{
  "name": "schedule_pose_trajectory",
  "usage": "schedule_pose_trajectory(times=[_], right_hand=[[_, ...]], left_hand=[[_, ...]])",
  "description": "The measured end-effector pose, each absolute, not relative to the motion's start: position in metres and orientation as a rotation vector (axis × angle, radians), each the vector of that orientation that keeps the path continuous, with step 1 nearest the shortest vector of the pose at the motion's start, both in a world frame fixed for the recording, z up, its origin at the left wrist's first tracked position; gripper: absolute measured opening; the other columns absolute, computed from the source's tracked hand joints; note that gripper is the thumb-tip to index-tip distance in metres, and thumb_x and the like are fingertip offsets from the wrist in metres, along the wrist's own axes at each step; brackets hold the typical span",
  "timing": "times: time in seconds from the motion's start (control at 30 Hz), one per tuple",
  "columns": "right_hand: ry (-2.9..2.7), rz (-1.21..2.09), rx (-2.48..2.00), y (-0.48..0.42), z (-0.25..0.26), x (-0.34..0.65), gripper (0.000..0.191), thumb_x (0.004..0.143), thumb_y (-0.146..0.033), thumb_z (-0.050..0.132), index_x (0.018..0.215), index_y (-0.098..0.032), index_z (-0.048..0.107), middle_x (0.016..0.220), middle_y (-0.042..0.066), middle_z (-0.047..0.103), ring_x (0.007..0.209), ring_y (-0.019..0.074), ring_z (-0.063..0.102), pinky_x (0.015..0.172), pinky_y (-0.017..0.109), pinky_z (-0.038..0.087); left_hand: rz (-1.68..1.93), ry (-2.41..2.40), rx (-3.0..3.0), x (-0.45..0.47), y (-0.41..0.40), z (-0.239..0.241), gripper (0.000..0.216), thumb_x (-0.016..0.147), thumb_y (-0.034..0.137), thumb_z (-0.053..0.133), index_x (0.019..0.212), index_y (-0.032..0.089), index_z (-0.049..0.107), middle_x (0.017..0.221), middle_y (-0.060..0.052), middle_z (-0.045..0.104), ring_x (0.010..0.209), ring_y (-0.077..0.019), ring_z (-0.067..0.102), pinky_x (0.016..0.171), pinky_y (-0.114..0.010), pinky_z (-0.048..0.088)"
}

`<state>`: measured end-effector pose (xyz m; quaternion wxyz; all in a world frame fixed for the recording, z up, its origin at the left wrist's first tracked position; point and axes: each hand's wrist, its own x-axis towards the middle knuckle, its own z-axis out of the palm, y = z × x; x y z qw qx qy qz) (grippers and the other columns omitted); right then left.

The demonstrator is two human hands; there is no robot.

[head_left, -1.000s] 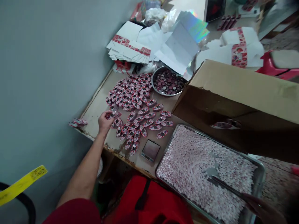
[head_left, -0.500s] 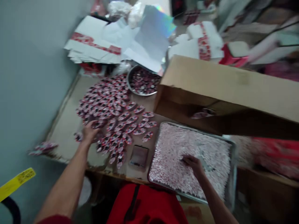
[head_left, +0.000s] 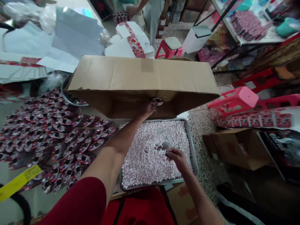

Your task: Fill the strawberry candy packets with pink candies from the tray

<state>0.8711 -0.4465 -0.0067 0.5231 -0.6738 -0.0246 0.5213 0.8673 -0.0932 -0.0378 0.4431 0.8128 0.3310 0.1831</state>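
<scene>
My left hand (head_left: pixel 150 108) reaches into the mouth of a large cardboard box (head_left: pixel 140 73) lying on its side. Its fingers are closed on a small red-and-white printed carton (head_left: pixel 157 101). My right hand (head_left: pixel 177 157) rests on a metal tray (head_left: pixel 195 159) full of small whitish-pink pellets (head_left: pixel 145 165). Thumb and fingers are pinched together among the pellets; what lies between them is too small to make out. Near the fingers a bare grey patch of the tray shows. Left of my left arm, many similar printed cartons (head_left: pixel 63 120) stand upright, their oval tops showing dark openings.
A metal bowl (head_left: pixel 64 93) is partly hidden behind the box. White printed sheets (head_left: pixel 75 34) and flat cartons (head_left: pixel 133 39) lie beyond. Pink stools (head_left: pixel 241 98) stand on the speckled floor at right. Another person's hand (head_left: pixel 133 11) shows at the top.
My left hand has moved from the cluster of cartons, rightward, into the cardboard box with a carton. My right hand stays pinched over the pellets. The view has turned right.
</scene>
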Motion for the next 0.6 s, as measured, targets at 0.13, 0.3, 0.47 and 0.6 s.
schedule_pose_trajectory(times=[0.13,0.3,0.47,0.6], right_hand=[[0.071,1.162,-1.545,-0.452,0.019,0.887,0.038,0.056,-0.044,0.095,0.079,-0.018,0.080,0.065,0.003,0.071,0.050,0.0097,0.057,0.049,0.022,0.045],[0.091,1.155,-1.497,-0.438,0.055,0.913,0.039,0.053,-0.040,0.098,0.079,-0.018,0.079,0.065,0.002,0.071,0.049,0.0090,0.058,0.048,0.020,0.044],[-0.090,1.244,-1.577,-0.410,0.076,0.930,0.042,0.055,-0.043,0.095,0.081,-0.016,0.078,0.066,0.003,0.072,0.051,0.0104,0.059,0.050,0.022,0.047],[-0.264,1.299,-1.677,-0.391,0.072,0.932,0.040,0.060,-0.046,0.089,0.083,-0.015,0.077,0.065,0.005,0.071,0.052,0.0120,0.059,0.052,0.025,0.048]], left_hand=[[0.383,0.861,1.663,0.839,-0.080,-0.034,0.034,0.065,0.026,0.086,0.090,0.015,0.065,0.090,-0.008,0.071,0.093,-0.0258,0.067,0.083,-0.035,0.052],[0.347,0.779,1.248,0.731,-0.129,-0.002,0.072,0.050,0.027,0.095,0.113,0.019,0.060,0.106,-0.005,0.073,0.095,-0.0228,0.068,0.084,-0.033,0.054],[0.352,0.764,1.182,0.685,-0.189,0.009,0.058,0.054,0.024,0.095,0.099,0.021,0.060,0.096,0.001,0.070,0.086,-0.0158,0.066,0.078,-0.027,0.052],[0.341,0.746,1.246,0.678,-0.204,0.011,0.052,0.058,0.027,0.095,0.097,0.021,0.060,0.104,-0.004,0.073,0.097,-0.0207,0.069,0.086,-0.033,0.053]])
